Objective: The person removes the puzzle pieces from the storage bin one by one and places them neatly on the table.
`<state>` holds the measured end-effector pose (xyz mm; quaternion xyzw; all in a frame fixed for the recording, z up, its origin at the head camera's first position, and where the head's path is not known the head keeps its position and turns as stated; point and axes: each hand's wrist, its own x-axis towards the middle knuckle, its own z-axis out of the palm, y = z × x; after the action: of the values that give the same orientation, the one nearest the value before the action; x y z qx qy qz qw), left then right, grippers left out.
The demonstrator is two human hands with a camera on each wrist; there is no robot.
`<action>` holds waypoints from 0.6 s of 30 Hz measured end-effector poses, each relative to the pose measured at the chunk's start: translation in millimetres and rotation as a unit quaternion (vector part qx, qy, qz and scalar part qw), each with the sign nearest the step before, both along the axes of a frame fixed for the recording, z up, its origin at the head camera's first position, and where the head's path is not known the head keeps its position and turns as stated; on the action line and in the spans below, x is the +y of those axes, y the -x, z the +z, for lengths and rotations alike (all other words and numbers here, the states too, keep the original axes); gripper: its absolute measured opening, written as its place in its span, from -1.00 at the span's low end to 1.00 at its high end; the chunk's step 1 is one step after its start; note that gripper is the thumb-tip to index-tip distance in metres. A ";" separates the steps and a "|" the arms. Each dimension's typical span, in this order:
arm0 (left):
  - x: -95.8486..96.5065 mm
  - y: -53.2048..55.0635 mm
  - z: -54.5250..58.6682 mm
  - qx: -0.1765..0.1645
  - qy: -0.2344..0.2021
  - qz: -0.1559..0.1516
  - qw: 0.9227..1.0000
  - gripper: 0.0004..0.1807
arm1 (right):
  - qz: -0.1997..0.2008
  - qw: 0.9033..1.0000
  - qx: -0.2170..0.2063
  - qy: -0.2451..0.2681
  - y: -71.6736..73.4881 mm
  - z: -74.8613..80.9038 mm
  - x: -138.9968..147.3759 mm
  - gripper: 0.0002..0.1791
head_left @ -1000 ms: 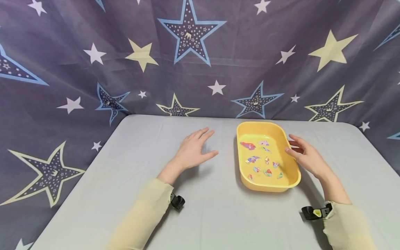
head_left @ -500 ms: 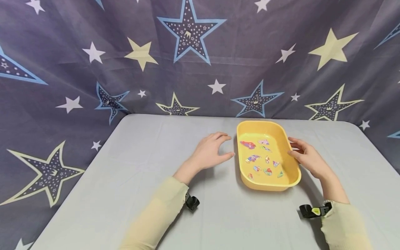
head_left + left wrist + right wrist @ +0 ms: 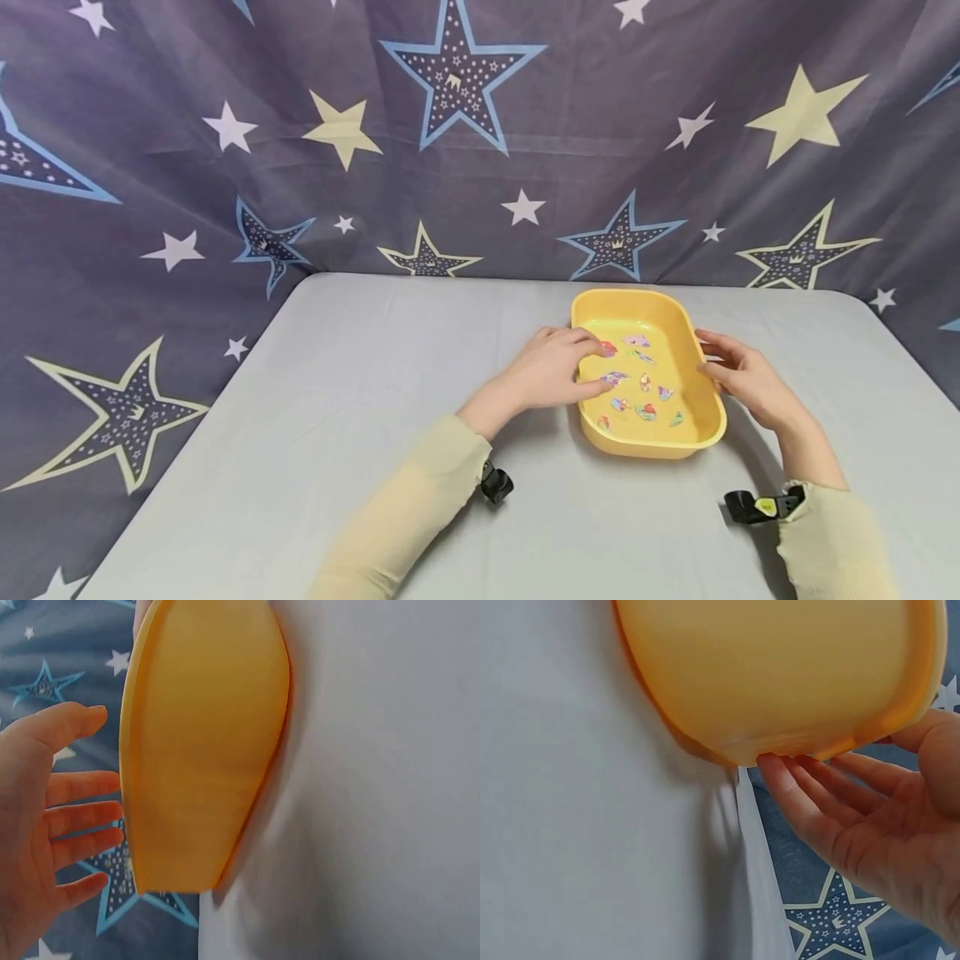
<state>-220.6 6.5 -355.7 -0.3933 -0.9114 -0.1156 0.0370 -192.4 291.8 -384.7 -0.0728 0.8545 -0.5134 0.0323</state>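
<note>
A yellow plastic basin (image 3: 637,446) stands upright on the table, right of the middle in the head view. Several small, flat, colourful pieces (image 3: 647,412) lie on its floor; they look like stickers or cutouts. My left hand (image 3: 551,367) reaches over the left rim, thumb and fingers spread, holding nothing. In the left wrist view that hand (image 3: 34,810) is level with the rim of the basin (image 3: 202,742). My right hand (image 3: 750,379) holds the right side, thumb at the rim. The right wrist view shows its fingertips (image 3: 774,765) against the outer wall.
A light grey cloth covers the table (image 3: 360,375). Behind it hangs a dark curtain (image 3: 420,183) with stars, close to the far edge. Black camera straps (image 3: 495,483) sit at both wrists, below cream sleeves (image 3: 412,492).
My left hand has moved right, from above the bare cloth to over the basin's left rim. The right hand and the basin have stayed nearly in place.
</note>
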 end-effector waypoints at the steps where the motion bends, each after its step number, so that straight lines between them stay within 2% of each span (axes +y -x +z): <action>1: 3.9 -0.7 0.3 -0.002 0.006 -0.006 1.000 -0.47 | 0.000 1.000 0.001 0.006 -0.1 -0.3 0.4 -0.38; 5: 17.5 -3.2 1.6 -0.014 0.028 -0.024 0.999 -0.49 | 0.004 1.000 0.006 0.030 -0.2 -1.3 2.1 -0.37; 10: 33.7 -3.9 1.4 -0.031 0.043 -0.061 0.997 -0.55 | 0.006 0.999 0.010 0.043 -0.5 -1.8 3.0 -0.37; 18: 59.6 2.6 -10.2 -0.080 0.058 -0.101 0.990 -0.60 | 0.001 0.999 0.004 0.040 0.3 -3.1 2.1 -0.37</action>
<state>-223.2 66.1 -365.9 -0.4745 -0.8720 -0.0970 -0.0707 -192.7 294.0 -387.9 -0.0770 0.8332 -0.5469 0.0263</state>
